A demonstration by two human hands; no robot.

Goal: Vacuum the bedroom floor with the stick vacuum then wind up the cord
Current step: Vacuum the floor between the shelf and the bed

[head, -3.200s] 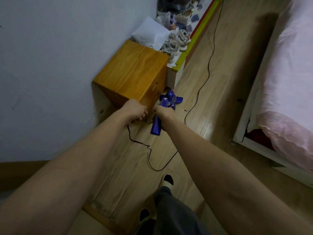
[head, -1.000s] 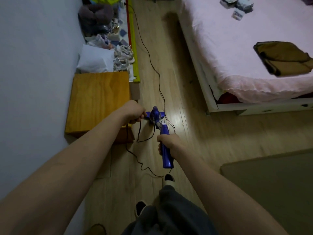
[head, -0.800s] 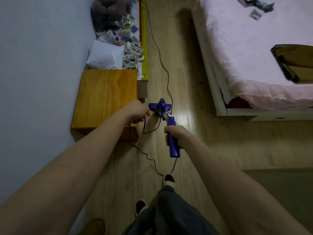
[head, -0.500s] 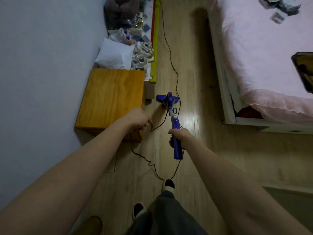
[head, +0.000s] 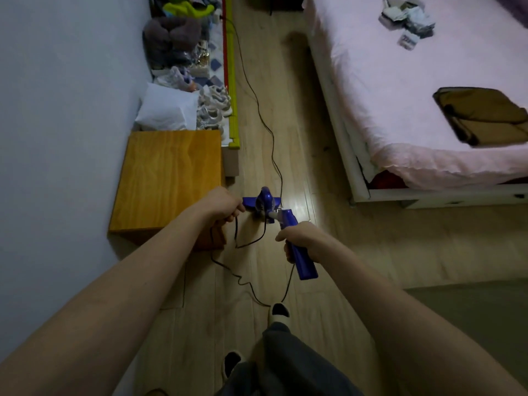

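The right hand point(head: 301, 238) grasps the blue handle of the stick vacuum point(head: 285, 224), whose head sits on the wooden floor point(head: 300, 110) just ahead of that hand, likely angled to work the strip between the wooden box point(head: 168, 178) and the bed point(head: 400, 110). The left hand point(head: 221, 204) is clenched around a loop of the black cord point(head: 265, 121), probably keeping slack away from the vacuum's head, while the cord's remainder trails along the floor ahead. No brand, label or writing is legible.
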